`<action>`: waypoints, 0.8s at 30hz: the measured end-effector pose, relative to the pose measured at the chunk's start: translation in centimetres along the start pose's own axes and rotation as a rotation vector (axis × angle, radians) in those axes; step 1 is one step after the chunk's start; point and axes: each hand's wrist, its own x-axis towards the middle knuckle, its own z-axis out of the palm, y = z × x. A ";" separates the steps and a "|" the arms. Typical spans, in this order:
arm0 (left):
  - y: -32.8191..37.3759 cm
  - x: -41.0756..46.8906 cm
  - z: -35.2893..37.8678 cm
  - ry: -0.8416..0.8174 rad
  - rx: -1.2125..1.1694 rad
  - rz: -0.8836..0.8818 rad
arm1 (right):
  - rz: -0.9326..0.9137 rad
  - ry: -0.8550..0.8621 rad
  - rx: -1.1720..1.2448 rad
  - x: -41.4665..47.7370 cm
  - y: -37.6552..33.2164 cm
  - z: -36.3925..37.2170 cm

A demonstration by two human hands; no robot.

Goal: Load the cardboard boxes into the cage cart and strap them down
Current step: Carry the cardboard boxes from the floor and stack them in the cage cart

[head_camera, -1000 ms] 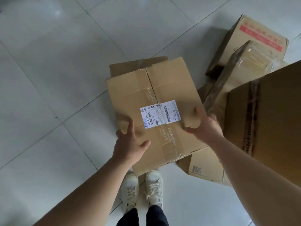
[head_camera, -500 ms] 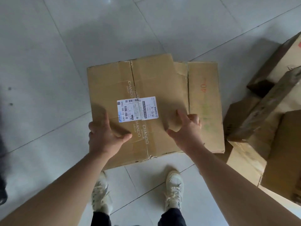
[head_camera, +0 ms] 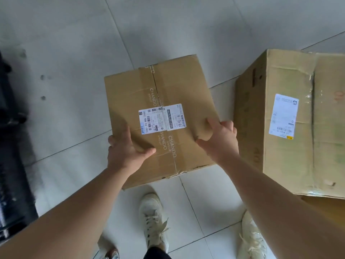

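Holding cardboard box (head_camera: 164,94) | left hand (head_camera: 127,152): fingers curled round left edge | right hand (head_camera: 222,141): fingers curled round right edge

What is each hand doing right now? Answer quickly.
Left hand: holding the taped cardboard box at its left edge.
Right hand: holding the same box at its right edge.

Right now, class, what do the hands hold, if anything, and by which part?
The left hand grips the labelled cardboard box by its left edge, the right hand by its right edge, both thumbs on the top face.
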 end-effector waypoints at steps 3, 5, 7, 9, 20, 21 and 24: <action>-1.5 2.4 2.1 -0.010 -0.002 0.002 | 0.020 -0.009 -0.024 1.3 0.3 2.9; -2.2 3.6 3.5 -0.021 0.008 0.002 | 0.034 -0.015 -0.042 2.1 0.6 4.5; -2.8 4.5 4.7 -0.037 0.012 -0.005 | 0.049 -0.028 -0.056 2.5 1.0 5.9; -3.1 5.1 5.7 -0.049 0.010 -0.014 | 0.058 -0.046 -0.071 2.8 1.6 7.0; 0.0 3.6 7.3 -0.058 0.190 0.039 | 0.000 -0.138 -0.041 2.2 3.7 6.9; 1.0 3.2 7.2 -0.033 0.162 0.091 | -0.017 -0.107 -0.038 2.0 3.8 6.2; 4.6 1.6 6.9 0.036 0.118 0.241 | -0.066 -0.008 -0.050 1.5 5.3 3.1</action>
